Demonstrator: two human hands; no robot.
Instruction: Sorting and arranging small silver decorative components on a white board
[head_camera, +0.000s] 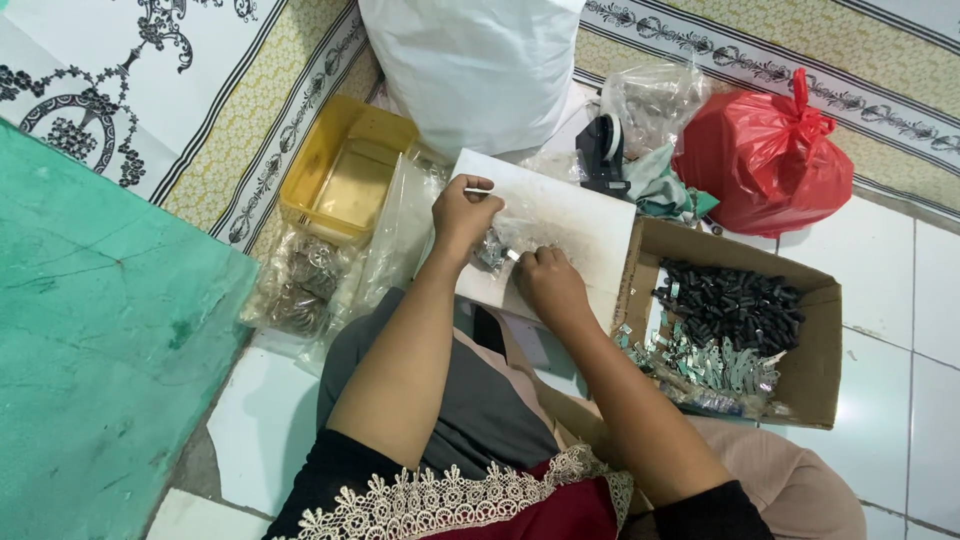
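clear thin plastic bag of small metal parts (497, 245) lies on flat white board (570, 225). left hand (462, 212) fingers pinch the bag's top edge. right hand (547, 282) fingers curl, pinching its lower end.

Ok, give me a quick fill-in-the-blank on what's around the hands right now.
Both hands, left hand and right hand, work on a white ____.
The cardboard box holds metal pieces and a heap of ____ parts.
The tied plastic bag is ____.
The empty tub is ____.

Missing: board; black; red; yellow
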